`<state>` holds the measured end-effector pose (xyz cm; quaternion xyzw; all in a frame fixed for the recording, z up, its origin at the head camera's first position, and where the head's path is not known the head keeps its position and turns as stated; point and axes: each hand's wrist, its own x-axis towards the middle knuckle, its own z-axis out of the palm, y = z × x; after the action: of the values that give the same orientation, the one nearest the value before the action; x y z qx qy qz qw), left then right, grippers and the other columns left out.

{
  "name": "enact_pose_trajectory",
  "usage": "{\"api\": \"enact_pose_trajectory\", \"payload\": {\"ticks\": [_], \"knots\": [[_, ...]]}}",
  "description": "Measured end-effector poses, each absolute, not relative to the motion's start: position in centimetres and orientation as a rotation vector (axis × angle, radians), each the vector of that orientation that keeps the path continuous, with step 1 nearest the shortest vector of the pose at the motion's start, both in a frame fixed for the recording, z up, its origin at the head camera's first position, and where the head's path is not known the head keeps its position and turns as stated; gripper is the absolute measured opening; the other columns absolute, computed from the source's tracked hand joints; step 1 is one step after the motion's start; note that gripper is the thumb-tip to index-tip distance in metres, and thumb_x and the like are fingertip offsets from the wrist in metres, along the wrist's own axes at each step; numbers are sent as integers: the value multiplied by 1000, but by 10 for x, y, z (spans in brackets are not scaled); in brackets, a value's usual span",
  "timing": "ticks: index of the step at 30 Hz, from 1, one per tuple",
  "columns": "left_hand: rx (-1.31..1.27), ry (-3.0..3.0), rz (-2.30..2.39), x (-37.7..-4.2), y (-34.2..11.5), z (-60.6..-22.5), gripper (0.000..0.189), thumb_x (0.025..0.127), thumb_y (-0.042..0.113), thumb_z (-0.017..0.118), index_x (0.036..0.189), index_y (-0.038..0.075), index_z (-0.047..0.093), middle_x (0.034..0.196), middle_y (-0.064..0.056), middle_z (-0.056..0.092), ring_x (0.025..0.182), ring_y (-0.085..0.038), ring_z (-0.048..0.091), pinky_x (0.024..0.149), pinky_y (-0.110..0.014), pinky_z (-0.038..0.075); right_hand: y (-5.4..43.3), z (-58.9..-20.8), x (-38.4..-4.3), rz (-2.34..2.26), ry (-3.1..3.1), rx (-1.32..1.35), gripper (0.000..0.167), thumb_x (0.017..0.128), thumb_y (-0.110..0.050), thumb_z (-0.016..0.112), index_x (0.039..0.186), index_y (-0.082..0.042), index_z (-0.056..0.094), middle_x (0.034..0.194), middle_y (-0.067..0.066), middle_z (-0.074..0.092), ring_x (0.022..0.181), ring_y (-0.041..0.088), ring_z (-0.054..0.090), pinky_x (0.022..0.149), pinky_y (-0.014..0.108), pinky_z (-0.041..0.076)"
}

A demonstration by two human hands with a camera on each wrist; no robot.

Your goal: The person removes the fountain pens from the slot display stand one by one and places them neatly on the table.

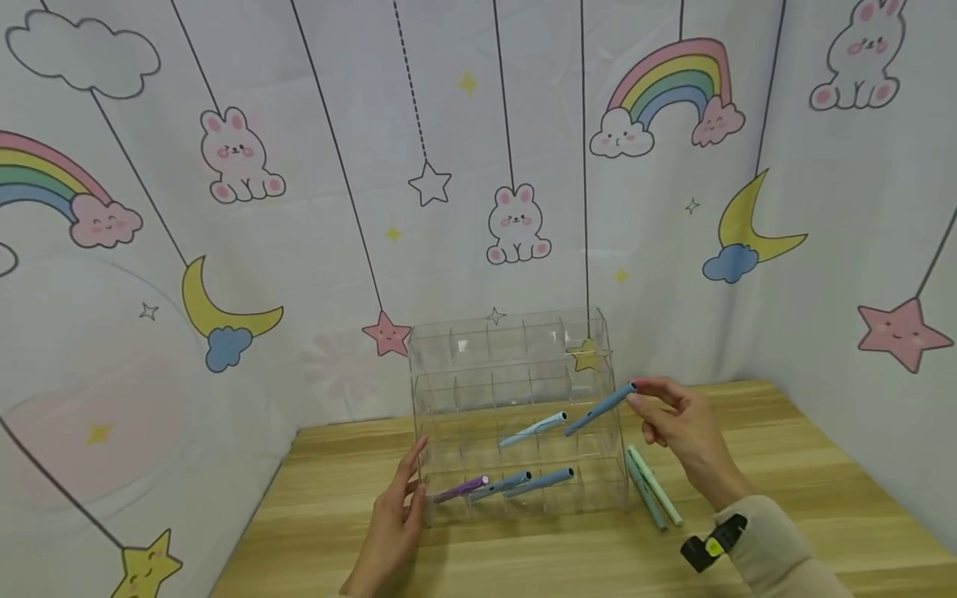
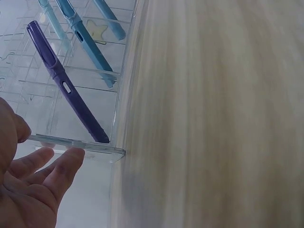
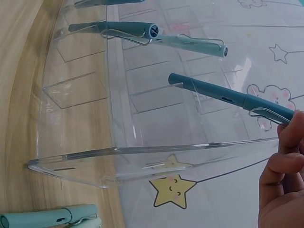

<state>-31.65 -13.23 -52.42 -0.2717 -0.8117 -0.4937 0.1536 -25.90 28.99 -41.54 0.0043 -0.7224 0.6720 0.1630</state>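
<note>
A clear acrylic pen rack (image 1: 516, 390) with tiered compartments stands on the table. My left hand (image 1: 392, 511) holds its left side panel, thumb on one side and fingers on the other. My right hand (image 1: 684, 428) pinches a blue pen (image 1: 601, 409) by its capped, clipped end. That pen slants down to the left, its other end over the second tier up, right of a light blue pen (image 1: 532, 429) lying there. In the bottom tier lean a purple pen (image 1: 460, 489), a blue pen (image 1: 501, 485) and another blue pen (image 1: 540, 482).
Right of the rack, a dark green pen (image 1: 646, 492) and a pale green pen (image 1: 655, 485) lie side by side on the wooden table (image 1: 523, 565). A patterned curtain (image 1: 314, 249) hangs behind. On the right wrist sits a black strap mount (image 1: 714, 544).
</note>
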Motion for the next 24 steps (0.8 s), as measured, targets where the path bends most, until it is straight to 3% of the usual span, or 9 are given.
{"api": "enact_pose_trajectory", "payload": {"ticks": [7,11,17,21,24], "knots": [[-786,-2312,-1415,-318,-132,-524,74,106,-11,53,168,26,37,165,-29,45,116,-60,70,52,-24,61,298,-412,-257,1944,-1982,76,18,102,-15,75,120,-13,73,94,-12,76,55,7,60,50,19,47],[-789,-2303,-1407,-318,-131,-523,75,105,-13,54,168,25,37,166,-28,45,117,-60,69,48,-24,59,300,-411,-256,1921,-1970,98,18,102,-14,74,121,-11,74,91,-13,77,66,6,63,54,21,49],[-789,-2307,-1407,-318,-131,-522,75,105,-13,53,168,25,37,165,-29,46,117,-60,69,51,-27,62,303,-410,-255,1885,-1950,91,20,102,-13,74,122,-8,74,101,-17,79,90,1,72,74,18,60],[-785,-2313,-1412,-318,-131,-522,75,105,-13,53,168,25,37,162,-32,47,115,-59,70,49,-24,60,306,-409,-253,1893,-1905,80,21,102,-13,75,123,-11,75,105,-19,79,99,-1,73,88,13,60],[-780,-2319,-1403,-318,-130,-522,76,105,-14,53,168,25,37,163,-32,47,115,-59,71,48,-21,58,309,-408,-252,1923,-1851,95,20,102,-11,75,121,-12,75,107,-19,79,101,-1,73,91,12,60]]}}
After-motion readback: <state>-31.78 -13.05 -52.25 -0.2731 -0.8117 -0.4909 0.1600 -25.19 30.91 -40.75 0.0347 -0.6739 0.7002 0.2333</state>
